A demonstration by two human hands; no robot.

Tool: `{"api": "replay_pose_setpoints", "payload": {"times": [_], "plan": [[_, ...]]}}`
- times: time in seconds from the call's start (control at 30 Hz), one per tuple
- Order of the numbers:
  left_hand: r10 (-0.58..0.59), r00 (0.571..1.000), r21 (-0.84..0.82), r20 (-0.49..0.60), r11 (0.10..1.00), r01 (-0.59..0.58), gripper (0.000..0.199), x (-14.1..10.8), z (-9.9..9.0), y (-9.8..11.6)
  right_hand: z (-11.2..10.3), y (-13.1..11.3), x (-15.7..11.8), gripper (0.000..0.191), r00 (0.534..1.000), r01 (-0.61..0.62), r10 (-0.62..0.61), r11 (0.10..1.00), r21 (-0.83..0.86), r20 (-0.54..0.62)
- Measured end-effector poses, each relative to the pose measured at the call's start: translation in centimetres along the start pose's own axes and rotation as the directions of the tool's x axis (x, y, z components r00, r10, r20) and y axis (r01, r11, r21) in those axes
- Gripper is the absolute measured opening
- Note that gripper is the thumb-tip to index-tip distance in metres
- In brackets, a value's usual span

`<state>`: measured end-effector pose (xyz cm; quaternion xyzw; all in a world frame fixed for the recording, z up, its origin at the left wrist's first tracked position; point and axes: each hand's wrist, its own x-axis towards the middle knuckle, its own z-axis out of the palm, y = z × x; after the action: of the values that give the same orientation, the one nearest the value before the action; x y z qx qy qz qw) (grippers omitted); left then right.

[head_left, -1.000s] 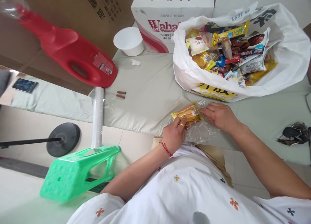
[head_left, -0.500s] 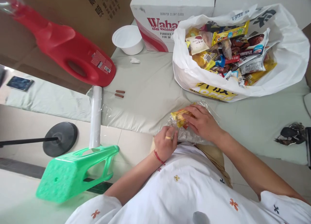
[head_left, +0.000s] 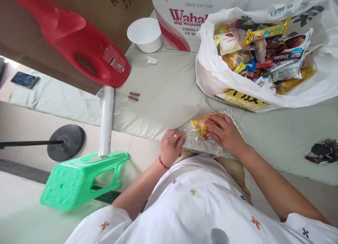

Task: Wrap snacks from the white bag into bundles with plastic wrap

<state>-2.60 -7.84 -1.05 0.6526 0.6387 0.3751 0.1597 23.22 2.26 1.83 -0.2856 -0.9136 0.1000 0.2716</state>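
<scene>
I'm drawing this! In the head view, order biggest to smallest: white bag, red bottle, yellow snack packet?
1. White bag
2. Red bottle, top cut off
3. Yellow snack packet, partly under the right hand

Left grip (head_left: 171, 147) now off the yellow packet (head_left: 200, 126), right grip (head_left: 226, 133) now on it

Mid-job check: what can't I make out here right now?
In the head view:
Yellow packet, right part: covered by the right hand.
Red bottle, top: cut off by the upper edge.
White bag, lower contents: hidden beneath the upper snacks.
Bottle label, fine print: too small to read.
</scene>
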Motion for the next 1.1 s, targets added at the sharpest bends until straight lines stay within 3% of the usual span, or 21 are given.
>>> {"api": "replay_pose_setpoints", "payload": {"times": [0.07,0.17,0.23,0.27,0.3,0.37,0.43,0.5,0.6,0.63,0.73,0.83,0.9,0.97,1.1], "plan": [[-0.149,0.988,-0.111,0.033,0.982,0.152,0.02,0.3,-1.4,-0.8,0.1,0.1,-0.1,0.035,1.0,0.0,0.0,1.0,-0.012,-0.002],[-0.396,0.917,-0.173,0.04,0.901,0.397,0.018,-0.2,-3.3,-1.9,0.2,0.2,-0.2,0.037,1.0,-0.012,0.012,1.0,0.001,-0.003],[-0.49,0.872,-0.153,-0.005,0.862,0.484,0.022,-0.7,-4.1,-2.3,0.3,0.2,-0.2,0.039,1.0,-0.009,0.009,1.0,0.01,-0.007],[-0.482,0.875,-0.124,-0.045,0.872,0.474,0.022,-0.9,-4.2,-2.2,0.3,0.3,-0.2,0.039,1.0,-0.003,0.003,1.0,0.01,-0.011],[-0.426,0.9,-0.08,-0.086,0.904,0.42,0.021,-1.1,-4.2,-2.0,0.4,0.3,-0.2,0.039,1.0,0.002,-0.002,1.0,0.01,-0.016],[-0.2,0.972,0.03,-0.124,0.978,0.206,0.022,-1.3,-3.6,-1.0,0.4,0.3,-0.2,0.038,1.0,0.011,-0.01,1.0,0.012,-0.027],[0.051,0.996,0.124,-0.076,0.991,-0.041,0.038,-0.9,-2.6,0.0,0.4,0.3,-0.2,0.039,0.999,0.01,-0.009,1.0,0.023,-0.034],[0.216,0.976,0.176,0.021,0.96,-0.216,0.043,-0.1,-1.8,0.6,0.3,0.3,-0.2,0.04,0.999,0.002,-0.001,0.999,0.033,-0.032],[0.356,0.92,0.196,0.163,0.902,-0.384,0.017,1.2,-2.0,-0.2,0.1,0.4,-0.3,0.041,1.0,0.012,-0.011,0.999,0.03,-0.018],[0.386,0.901,0.199,0.198,0.884,-0.423,0.017,1.4,-2.5,-0.8,0.1,0.4,-0.3,0.041,1.0,0.026,-0.026,0.999,0.032,-0.012],[0.434,0.862,0.235,0.263,0.838,-0.493,0.018,1.4,-4.8,-2.8,0.4,0.2,-0.4,0.042,0.997,0.071,-0.072,0.996,0.055,0.003],[0.459,0.839,0.242,0.291,0.814,-0.529,0.015,0.6,-6.6,-3.3,0.8,0.0,-0.5,0.045,0.998,0.066,-0.066,0.995,0.08,-0.01],[0.458,0.856,0.193,0.241,0.842,-0.505,0.015,0.1,-7.1,-2.1,0.9,0.1,-0.6,0.046,0.999,0.045,-0.045,0.993,0.107,-0.005],[0.438,0.891,0.131,0.122,0.882,-0.452,0.019,0.1,-6.8,-0.1,0.8,0.2,-0.6,0.047,0.999,0.038,-0.039,0.991,0.128,0.007],[0.404,0.908,0.021,-0.11,0.915,-0.404,0.042,1.7,-4.1,4.1,0.8,0.3,-0.6,0.052,0.998,0.056,-0.057,0.988,0.147,-0.004]]}}
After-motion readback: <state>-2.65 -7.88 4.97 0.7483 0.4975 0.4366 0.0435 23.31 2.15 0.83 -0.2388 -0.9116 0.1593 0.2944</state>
